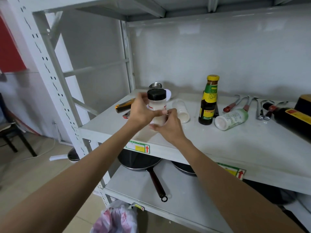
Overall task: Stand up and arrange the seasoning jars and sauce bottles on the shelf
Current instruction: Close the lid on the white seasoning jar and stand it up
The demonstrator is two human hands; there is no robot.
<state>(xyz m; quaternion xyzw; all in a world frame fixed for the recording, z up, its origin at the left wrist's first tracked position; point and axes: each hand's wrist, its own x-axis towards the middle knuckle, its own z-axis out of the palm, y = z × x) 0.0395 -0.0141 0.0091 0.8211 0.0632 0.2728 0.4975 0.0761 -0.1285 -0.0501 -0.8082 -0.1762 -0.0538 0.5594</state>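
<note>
Here, both hands grip an upright black-capped jar [156, 106] above the shelf's [210, 142] front left.

Left hand [140, 111] and right hand [169, 126] have fingers curled round it. Beyond, a sauce bottle [207, 101] stands; two jars lie toppled on the white metal surface; pans sit below.

Black-capped white jar [156, 106]; yellow-capped dark sauce bottle [208, 101], green-yellow label; white shelf [210, 142].
</note>
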